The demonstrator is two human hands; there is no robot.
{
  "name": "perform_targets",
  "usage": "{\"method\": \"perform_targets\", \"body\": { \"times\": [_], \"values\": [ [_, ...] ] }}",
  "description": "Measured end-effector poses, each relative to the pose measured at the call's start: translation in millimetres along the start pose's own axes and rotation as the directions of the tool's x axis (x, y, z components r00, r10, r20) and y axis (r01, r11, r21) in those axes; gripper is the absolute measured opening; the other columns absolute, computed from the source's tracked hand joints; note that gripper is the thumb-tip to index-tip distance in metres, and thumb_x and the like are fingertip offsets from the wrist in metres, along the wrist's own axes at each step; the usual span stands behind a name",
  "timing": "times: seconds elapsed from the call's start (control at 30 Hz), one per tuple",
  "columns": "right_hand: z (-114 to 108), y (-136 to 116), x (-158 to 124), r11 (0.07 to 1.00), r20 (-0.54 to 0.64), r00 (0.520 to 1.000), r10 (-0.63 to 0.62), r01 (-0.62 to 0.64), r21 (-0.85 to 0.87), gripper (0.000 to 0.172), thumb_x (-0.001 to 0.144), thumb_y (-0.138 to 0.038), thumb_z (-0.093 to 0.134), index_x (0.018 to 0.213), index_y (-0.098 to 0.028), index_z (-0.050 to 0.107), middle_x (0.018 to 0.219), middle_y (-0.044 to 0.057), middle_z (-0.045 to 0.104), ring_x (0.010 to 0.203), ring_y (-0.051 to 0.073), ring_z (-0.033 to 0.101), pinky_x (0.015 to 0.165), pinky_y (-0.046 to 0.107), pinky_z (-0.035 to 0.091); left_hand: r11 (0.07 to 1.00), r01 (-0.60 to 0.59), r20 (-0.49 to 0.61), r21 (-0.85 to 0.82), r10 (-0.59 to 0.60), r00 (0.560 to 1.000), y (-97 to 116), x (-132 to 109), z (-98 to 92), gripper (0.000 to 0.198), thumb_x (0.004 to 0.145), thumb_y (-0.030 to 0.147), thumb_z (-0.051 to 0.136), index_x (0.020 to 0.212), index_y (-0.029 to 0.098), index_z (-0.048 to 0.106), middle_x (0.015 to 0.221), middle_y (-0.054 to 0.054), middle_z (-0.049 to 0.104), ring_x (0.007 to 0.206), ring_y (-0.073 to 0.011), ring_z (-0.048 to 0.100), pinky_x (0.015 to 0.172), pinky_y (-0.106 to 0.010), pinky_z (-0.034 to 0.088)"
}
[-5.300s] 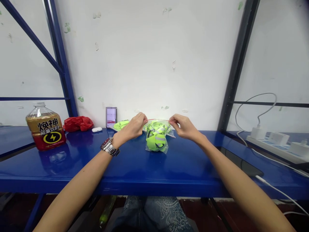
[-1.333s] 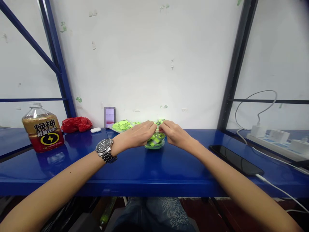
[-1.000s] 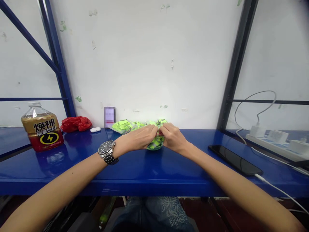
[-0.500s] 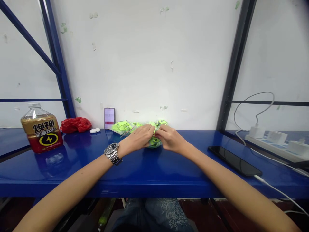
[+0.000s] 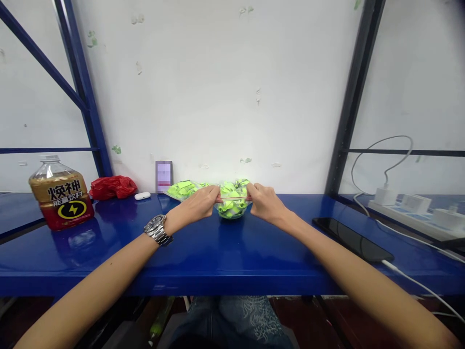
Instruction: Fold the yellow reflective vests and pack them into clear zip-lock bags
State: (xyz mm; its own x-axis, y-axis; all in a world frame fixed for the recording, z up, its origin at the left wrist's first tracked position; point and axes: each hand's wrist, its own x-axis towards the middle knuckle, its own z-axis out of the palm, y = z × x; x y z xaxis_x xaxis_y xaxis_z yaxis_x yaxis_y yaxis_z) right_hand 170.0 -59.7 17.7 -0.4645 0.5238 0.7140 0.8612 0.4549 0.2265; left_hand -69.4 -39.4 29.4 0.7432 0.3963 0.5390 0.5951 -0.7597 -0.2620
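A clear zip bag (image 5: 233,209) with bright yellow-green pieces inside stands on the blue table (image 5: 232,257). Its red-lined top edge is stretched taut between my two hands. My left hand (image 5: 203,202), with a metal watch (image 5: 158,230) on the wrist, pinches the left end of that edge. At the right end, my right hand (image 5: 267,203) grips with fingers curled closed. Just behind my left hand lies another clear bag (image 5: 183,189) of similar yellow-green pieces, partly hidden by the hand.
On the left stand a large drink bottle (image 5: 62,194), a red plastic bag (image 5: 113,187) and a small white case (image 5: 142,196). A phone with a lit screen (image 5: 164,177) leans at the wall. To the right are a black phone (image 5: 350,238) on a cable and a power strip (image 5: 414,218).
My hands have moved apart, the left to the left and the right to the right. The bag's red-lined edge now shows stretched between them.
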Motion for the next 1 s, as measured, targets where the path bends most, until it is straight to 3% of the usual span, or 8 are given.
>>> {"method": "perform_targets", "body": {
  "times": [0.17, 0.27, 0.37, 0.47, 0.53, 0.67, 0.8, 1.0],
  "values": [
    [-3.0, -0.1, -2.9, 0.993, -0.080, 0.994, -0.080, 0.087, 0.083, 0.005, 0.081, -0.015, 0.049, 0.077, -0.017, 0.052, 0.066, 0.003, 0.050, 0.054, 0.013, 0.033, 0.052, 0.028, 0.020, 0.998, -0.010, -0.014, 0.069, 0.011, 1.000, -5.0, -3.8, 9.8, 0.025, 0.076, -0.004, 0.032, 0.087, 0.017, 0.042, 0.086, -0.007, 0.054, 0.076, -0.0175, 0.053, 0.062, -0.029, 0.042],
    [-10.6, -5.9, -4.8, 0.993, -0.138, 0.987, -0.083, 0.094, 0.075, 0.029, 0.083, -0.043, 0.057, 0.093, -0.016, 0.059, 0.082, 0.010, 0.058, 0.072, 0.020, 0.048, 0.060, 0.029, 0.030, 0.990, -0.062, -0.083, 0.124, 0.073, 0.994, -0.2, -1.5, 16.0, 0.020, 0.085, 0.001, 0.031, 0.086, 0.017, 0.043, 0.081, -0.007, 0.053, 0.072, -0.0174, 0.049, 0.063, -0.030, 0.042],
    [-10.0, -13.4, -6.6, 0.990, -0.019, 0.993, -0.116, 0.117, 0.083, 0.062, 0.075, -0.058, 0.064, 0.124, -0.020, 0.053, 0.107, 0.015, 0.060, 0.089, 0.026, 0.052, 0.065, 0.031, 0.034, 0.978, -0.141, -0.156, 0.155, 0.166, 0.974, 8.7, 1.7, 19.3, 0.018, 0.093, 0.010, 0.032, 0.084, 0.017, 0.045, 0.079, -0.006, 0.052, 0.071, -0.0176, 0.047, 0.065, -0.031, 0.042],
    [-2.0, -14.3, -8.2, 0.981, 0.173, 0.976, -0.133, 0.105, 0.161, 0.056, 0.079, -0.051, 0.065, 0.126, -0.023, 0.052, 0.103, 0.014, 0.062, 0.087, 0.026, 0.055, 0.061, 0.029, 0.035, 0.975, -0.161, -0.211, 0.155, 0.192, 0.958, 14.2, 1.9, 18.2, 0.021, 0.098, 0.020, 0.032, 0.085, 0.017, 0.048, 0.078, -0.006, 0.052, 0.071, -0.0176, 0.047, 0.066, -0.031, 0.042],
    [1.1, -8.1, -8.0, 0.973, 0.190, 0.975, -0.117, 0.073, 0.221, 0.054, 0.079, -0.046, 0.068, 0.124, -0.021, 0.053, 0.104, 0.014, 0.063, 0.090, 0.027, 0.056, 0.064, 0.031, 0.039, 0.981, -0.149, -0.230, 0.121, 0.173, 0.958, 13.0, -0.5, 16.2, 0.021, 0.099, 0.025, 0.032, 0.091, 0.016, 0.049, 0.080, -0.006, 0.053, 0.072, -0.0177, 0.048, 0.067, -0.031, 0.042],
    [-1.4, 23.5, -3.6, 0.957, 0.027, 1.000, 0.016, -0.024, 0.290, 0.051, 0.076, -0.035, 0.070, 0.122, -0.019, 0.052, 0.116, 0.014, 0.061, 0.104, 0.030, 0.054, 0.077, 0.038, 0.045, 0.994, -0.070, -0.198, 0.084, 0.085, 0.977, -0.5, -7.0, 14.2, 0.024, 0.100, 0.028, 0.031, 0.092, 0.016, 0.050, 0.081, -0.006, 0.054, 0.074, -0.0175, 0.049, 0.069, -0.031, 0.042],
    [9.3, 74.3, -4.5, 0.962, -0.127, 0.970, 0.209, -0.181, 0.202, 0.048, 0.076, -0.028, 0.065, 0.120, -0.016, 0.051, 0.121, 0.017, 0.056, 0.112, 0.035, 0.048, 0.083, 0.045, 0.045, 0.993, 0.076, -0.153, 0.087, -0.062, 0.986, -19.1, -10.1, 19.1, 0.028, 0.101, 0.031, 0.030, 0.088, 0.016, 0.050, 0.082, -0.006, 0.053, 0.075, -0.0177, 0.050, 0.072, -0.032, 0.042],
    [66.6, 132.7, -35.2, 0.966, -0.002, 0.969, 0.248, -0.247, 0.075, 0.051, 0.076, -0.026, 0.058, 0.125, -0.013, 0.049, 0.133, 0.022, 0.045, 0.119, 0.038, 0.043, 0.095, 0.050, 0.040, 0.978, 0.183, -0.066, 0.097, -0.177, 0.982, -35.1, -12.3, 31.8, 0.032, 0.100, 0.036, 0.028, 0.087, 0.017, 0.050, 0.082, -0.007, 0.054, 0.075, -0.0195, 0.052, 0.072, -0.034, 0.043]
  ]
}}
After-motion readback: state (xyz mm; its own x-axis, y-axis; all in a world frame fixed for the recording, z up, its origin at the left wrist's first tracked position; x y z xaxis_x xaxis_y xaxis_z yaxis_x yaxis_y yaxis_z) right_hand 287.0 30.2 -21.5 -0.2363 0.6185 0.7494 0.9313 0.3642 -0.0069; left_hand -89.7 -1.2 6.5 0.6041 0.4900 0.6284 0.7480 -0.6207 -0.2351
